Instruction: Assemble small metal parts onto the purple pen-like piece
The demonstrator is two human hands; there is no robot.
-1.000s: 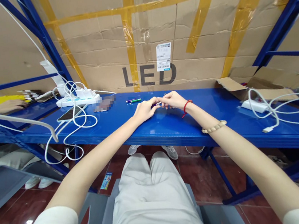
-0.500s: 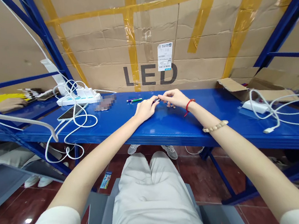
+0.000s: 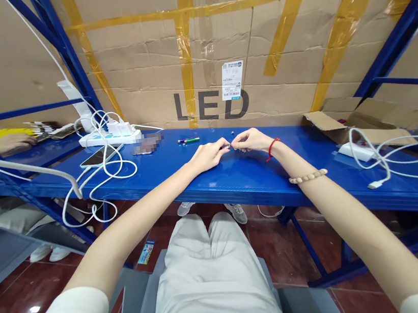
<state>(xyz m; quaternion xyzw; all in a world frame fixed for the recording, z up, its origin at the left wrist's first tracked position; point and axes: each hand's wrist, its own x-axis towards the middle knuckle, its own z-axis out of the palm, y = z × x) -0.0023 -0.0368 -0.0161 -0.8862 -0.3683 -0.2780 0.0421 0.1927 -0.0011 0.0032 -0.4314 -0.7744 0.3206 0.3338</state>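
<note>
Both hands meet over the blue tabletop point(image 3: 149, 172), fingertips almost touching. My left hand point(image 3: 209, 155) is closed in a pinch around a small, dark, slim piece, mostly hidden by the fingers. Just to its right, my right hand point(image 3: 252, 140) is also closed, thumb and forefinger pressed together at the end of that piece; small bits show under its fingers, too tiny to name. Beyond the hands lies a tiny dark part point(image 3: 232, 133). Left of them rest a green pen-like tube point(image 3: 192, 140) and a purple one point(image 3: 184, 140), side by side.
A white power strip point(image 3: 89, 141) with tangled cables and a phone point(image 3: 101, 156) occupy the left, beside a blurred flat item point(image 3: 148, 144). On the right are an opened cardboard box point(image 3: 328, 123) and a white adapter point(image 3: 355, 151). A large taped carton point(image 3: 137, 78) stands behind.
Both hands have shifted slightly right, and their fingertips have drawn a little apart. The tiny dark part behind them now shows.
</note>
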